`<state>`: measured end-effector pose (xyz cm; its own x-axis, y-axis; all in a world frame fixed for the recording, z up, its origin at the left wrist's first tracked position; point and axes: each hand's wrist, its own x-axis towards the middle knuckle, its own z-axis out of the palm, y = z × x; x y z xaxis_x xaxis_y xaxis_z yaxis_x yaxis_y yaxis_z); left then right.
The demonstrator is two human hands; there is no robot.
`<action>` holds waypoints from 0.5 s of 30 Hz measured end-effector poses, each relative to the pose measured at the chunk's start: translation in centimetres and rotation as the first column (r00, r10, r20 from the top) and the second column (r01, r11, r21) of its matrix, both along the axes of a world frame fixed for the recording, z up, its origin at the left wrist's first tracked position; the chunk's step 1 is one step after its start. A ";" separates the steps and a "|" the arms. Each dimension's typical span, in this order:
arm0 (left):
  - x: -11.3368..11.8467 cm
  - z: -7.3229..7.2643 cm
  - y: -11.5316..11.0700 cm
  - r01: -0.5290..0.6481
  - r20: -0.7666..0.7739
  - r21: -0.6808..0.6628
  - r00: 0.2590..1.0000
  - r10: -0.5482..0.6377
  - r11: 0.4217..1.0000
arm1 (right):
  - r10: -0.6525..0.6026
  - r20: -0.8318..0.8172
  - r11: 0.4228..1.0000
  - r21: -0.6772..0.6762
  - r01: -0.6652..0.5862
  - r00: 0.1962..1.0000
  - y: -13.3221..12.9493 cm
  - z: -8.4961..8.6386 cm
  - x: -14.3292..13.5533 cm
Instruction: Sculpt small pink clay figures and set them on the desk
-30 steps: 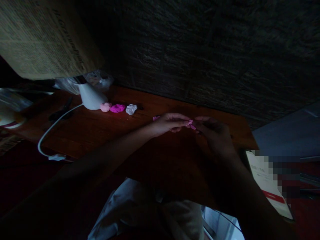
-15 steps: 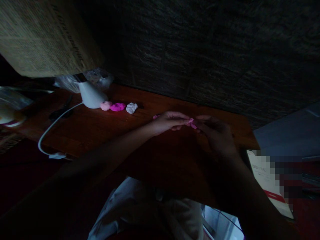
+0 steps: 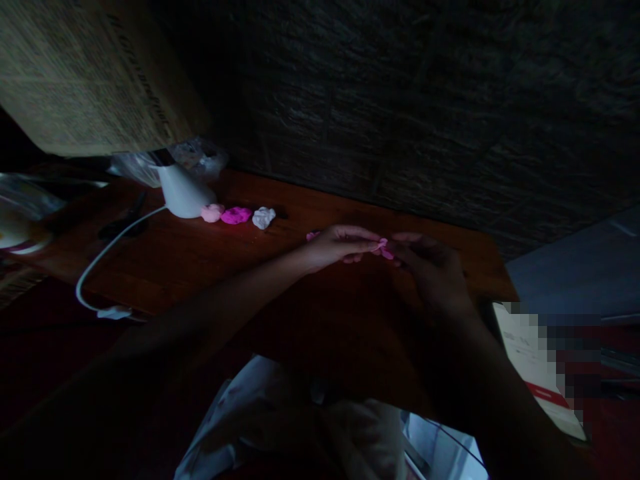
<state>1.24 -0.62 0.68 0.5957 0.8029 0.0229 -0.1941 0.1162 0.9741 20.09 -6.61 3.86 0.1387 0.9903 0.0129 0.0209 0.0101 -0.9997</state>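
Observation:
My left hand (image 3: 336, 246) and my right hand (image 3: 431, 270) meet over the wooden table (image 3: 210, 267), fingertips pinched together on a small pink clay piece (image 3: 383, 247). Another bit of pink (image 3: 313, 235) shows just behind my left hand. Further left on the table lie a pale pink clay lump (image 3: 212, 213), a magenta clay lump (image 3: 236, 215) and a white clay lump (image 3: 263, 217) in a row. The scene is very dim.
A white lamp base (image 3: 183, 191) with a white cable (image 3: 103, 257) stands at the back left, a printed paper sheet (image 3: 85, 73) hanging above it. A dark textured wall (image 3: 400, 100) backs the table. A printed card (image 3: 537, 367) lies at the right.
Almost nothing differs; my hands stay pinched on the pink piece, with only a slight shift of the fingers and of the view.

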 end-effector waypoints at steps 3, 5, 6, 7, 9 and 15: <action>0.0 0.0 0.0 0.011 0.008 0.014 1.000 -0.011 1.000 | -0.006 0.001 1.000 -0.002 0.006 1.000 0.0 0.1 0.0; 0.0 -0.1 0.0 0.008 0.012 0.024 1.000 -0.009 1.000 | 0.001 -0.009 1.000 -0.005 -0.001 1.000 0.0 0.1 -0.1; 0.0 -0.1 0.0 0.003 0.010 0.027 1.000 -0.004 1.000 | 0.005 -0.015 1.000 -0.008 -0.005 1.000 -0.1 0.2 -0.1; 0.0 -0.2 0.0 -0.001 0.007 0.025 1.000 0.001 1.000 | 0.008 -0.020 1.000 -0.010 -0.009 1.000 -0.1 0.2 -0.2; 0.0 -0.3 0.0 -0.007 -0.002 0.018 1.000 0.007 1.000 | 0.008 -0.022 1.000 -0.012 -0.008 1.000 -0.2 0.2 -0.2; 0.0 -0.1 0.0 0.009 0.006 0.029 1.000 -0.010 1.000 | -0.002 -0.032 1.000 -0.014 0.001 0.999 -0.1 0.0 -0.2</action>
